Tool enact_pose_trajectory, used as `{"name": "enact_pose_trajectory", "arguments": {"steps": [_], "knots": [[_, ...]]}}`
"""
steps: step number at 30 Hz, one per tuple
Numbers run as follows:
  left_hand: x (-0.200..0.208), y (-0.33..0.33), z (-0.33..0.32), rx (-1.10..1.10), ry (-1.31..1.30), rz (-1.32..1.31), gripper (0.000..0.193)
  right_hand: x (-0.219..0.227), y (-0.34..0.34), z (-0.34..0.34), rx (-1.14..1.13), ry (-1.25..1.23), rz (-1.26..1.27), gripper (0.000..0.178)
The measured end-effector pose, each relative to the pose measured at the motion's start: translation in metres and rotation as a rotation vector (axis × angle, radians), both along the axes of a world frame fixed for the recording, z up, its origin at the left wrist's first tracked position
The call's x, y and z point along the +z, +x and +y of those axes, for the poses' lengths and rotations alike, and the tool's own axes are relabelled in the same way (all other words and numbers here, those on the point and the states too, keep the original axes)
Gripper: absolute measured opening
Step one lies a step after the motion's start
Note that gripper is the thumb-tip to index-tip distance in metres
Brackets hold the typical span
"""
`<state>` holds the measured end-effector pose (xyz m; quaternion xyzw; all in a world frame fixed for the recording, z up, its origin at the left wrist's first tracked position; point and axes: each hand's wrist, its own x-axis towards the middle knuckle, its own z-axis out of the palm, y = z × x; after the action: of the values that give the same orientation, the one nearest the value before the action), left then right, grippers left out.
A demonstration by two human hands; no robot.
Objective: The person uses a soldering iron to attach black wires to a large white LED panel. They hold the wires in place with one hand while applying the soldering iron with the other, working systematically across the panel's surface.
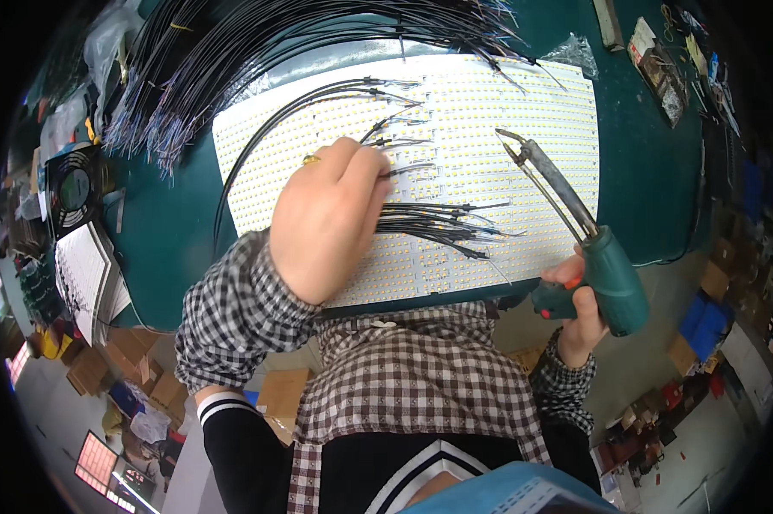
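several black cables (408, 220) lie just beside the left hand (328, 210)

The one view comes from the wearer's head – the left of two fisheye cameras worn side by side – and looks steeply down and forward. The blue mask (528, 495) at the lower edge lies closest to the lens, with the checked apron (412, 377) just beyond it. Near the upper middle comes the white dotted panel (468, 176), seen from above at close working range. The picture is upright, so the far part of the green bench (558, 26) lies toward the top. Coverage is very wide – floor (639, 373) shows on both sides, bending toward a dark round rim.
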<state>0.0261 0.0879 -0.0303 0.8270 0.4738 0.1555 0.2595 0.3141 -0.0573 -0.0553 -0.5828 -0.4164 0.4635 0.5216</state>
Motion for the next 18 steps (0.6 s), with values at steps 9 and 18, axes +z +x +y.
{"name": "enact_pose_trajectory", "arguments": {"steps": [9,18], "knots": [[-0.022,0.011,0.012,-0.025,0.099,-0.05,0.013,0.001,-0.003,0.001,0.009,-0.014,-0.005,0.062],[-0.023,0.011,0.012,0.02,0.024,-0.06,0.009,0.005,-0.004,0.002,0.027,-0.054,-0.014,0.063]]}}
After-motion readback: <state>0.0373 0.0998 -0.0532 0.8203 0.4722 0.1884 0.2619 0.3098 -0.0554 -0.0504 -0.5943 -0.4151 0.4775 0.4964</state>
